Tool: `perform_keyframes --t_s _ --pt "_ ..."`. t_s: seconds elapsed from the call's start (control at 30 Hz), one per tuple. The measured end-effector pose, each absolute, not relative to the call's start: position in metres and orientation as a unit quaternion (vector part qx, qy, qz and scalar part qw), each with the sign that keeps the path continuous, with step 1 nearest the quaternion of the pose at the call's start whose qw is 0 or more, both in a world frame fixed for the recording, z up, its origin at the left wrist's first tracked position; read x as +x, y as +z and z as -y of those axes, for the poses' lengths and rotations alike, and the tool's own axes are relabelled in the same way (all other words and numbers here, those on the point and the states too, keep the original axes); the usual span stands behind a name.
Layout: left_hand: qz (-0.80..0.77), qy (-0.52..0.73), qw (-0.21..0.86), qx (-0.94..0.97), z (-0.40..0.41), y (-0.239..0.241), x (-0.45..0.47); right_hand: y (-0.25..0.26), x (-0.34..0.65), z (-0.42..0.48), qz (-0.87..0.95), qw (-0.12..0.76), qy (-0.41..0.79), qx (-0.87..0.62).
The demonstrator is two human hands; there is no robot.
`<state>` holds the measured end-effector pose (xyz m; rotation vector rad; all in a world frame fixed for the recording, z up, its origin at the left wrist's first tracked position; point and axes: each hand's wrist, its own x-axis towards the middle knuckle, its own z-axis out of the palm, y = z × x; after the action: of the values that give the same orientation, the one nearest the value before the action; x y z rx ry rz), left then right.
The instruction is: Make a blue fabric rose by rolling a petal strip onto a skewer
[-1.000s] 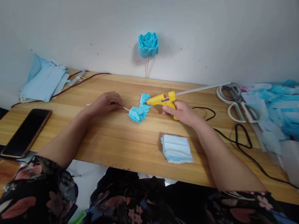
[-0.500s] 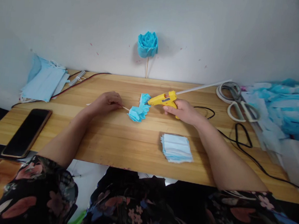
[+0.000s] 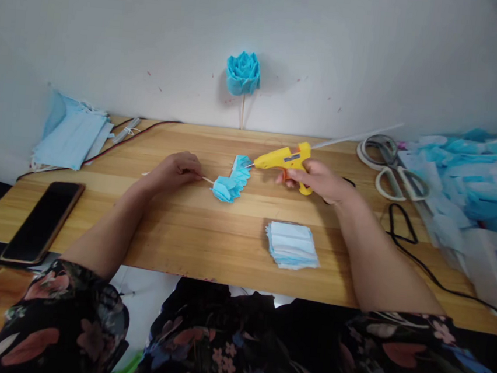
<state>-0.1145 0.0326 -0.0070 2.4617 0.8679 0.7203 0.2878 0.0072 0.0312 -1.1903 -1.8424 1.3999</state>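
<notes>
My left hand (image 3: 180,170) pinches a thin wooden stick (image 3: 207,180). Around the stick's far end is a partly rolled blue flower (image 3: 226,189), with a pleated strip (image 3: 242,171) trailing from it on the table. My right hand (image 3: 313,178) grips a yellow glue gun (image 3: 284,157), fingers at its orange trigger. The gun's metal tip is at the strip's upper right edge; whether it touches cannot be made out. A clear glue stick (image 3: 359,135) juts from its back. To the lower right lies a stack of blue and white cut pieces (image 3: 293,246).
A blue flower (image 3: 243,74) on a stick stands by the wall. Face masks (image 3: 71,134) and a phone (image 3: 43,222) lie at left. Scissors (image 3: 402,184), tape (image 3: 377,149), a black cord (image 3: 425,265), blue scraps (image 3: 482,179) and a white container (image 3: 493,271) are at right.
My right hand has moved the glue gun a little right and tilted its back end up, drawing the tip toward the strip's upper edge. The left hand stays in place.
</notes>
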Motion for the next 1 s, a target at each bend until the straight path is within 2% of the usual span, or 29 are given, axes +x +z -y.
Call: perform_keyframes --t_s 0.13,0.37,1.0 --pt "-0.327 0.242 0.21 0.889 -0.031 -0.003 -0.114 0.027 0.285 -0.005 0.624 0.318 0.574 -0.424" --pt "-0.345 0.228 0.204 0.887 -0.031 -0.003 -0.115 0.012 0.279 -0.009 0.616 0.307 0.594 -0.416" --pt "-0.355 0.246 0.153 0.889 -0.028 -0.011 -0.108 0.014 0.277 -0.007 0.603 0.329 0.604 -0.404"
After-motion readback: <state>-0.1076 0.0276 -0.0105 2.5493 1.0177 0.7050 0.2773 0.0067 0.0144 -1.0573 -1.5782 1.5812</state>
